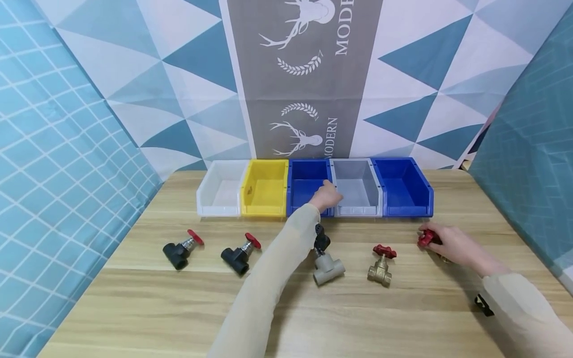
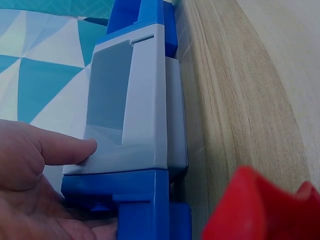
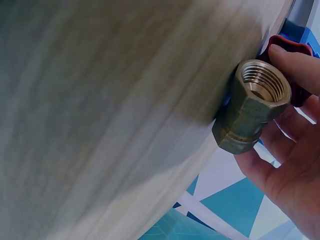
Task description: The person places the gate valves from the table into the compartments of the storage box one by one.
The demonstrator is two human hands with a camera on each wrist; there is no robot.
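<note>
My left hand (image 1: 327,196) is at the adjoining walls of the middle blue bin (image 2: 145,192) and the grey bin (image 2: 147,100). Its thumb lies on the grey bin's edge, and its other fingers curl on the blue side, gripping the walls between. On the right, my right hand (image 1: 456,248) holds a brass valve (image 3: 250,107) by its red handwheel (image 1: 427,238). The valve's threaded opening faces the right wrist camera. A second brass valve (image 1: 379,273) with a red handwheel lies to the left of that hand.
White (image 1: 219,189), yellow (image 1: 265,209) and right blue (image 1: 408,211) bins complete the row at the back. Two black valves (image 1: 179,252) with red handles lie at left. Below the left forearm is a grey tee-shaped valve (image 1: 329,269). A blurred red handwheel (image 2: 245,210) looms in the left wrist view.
</note>
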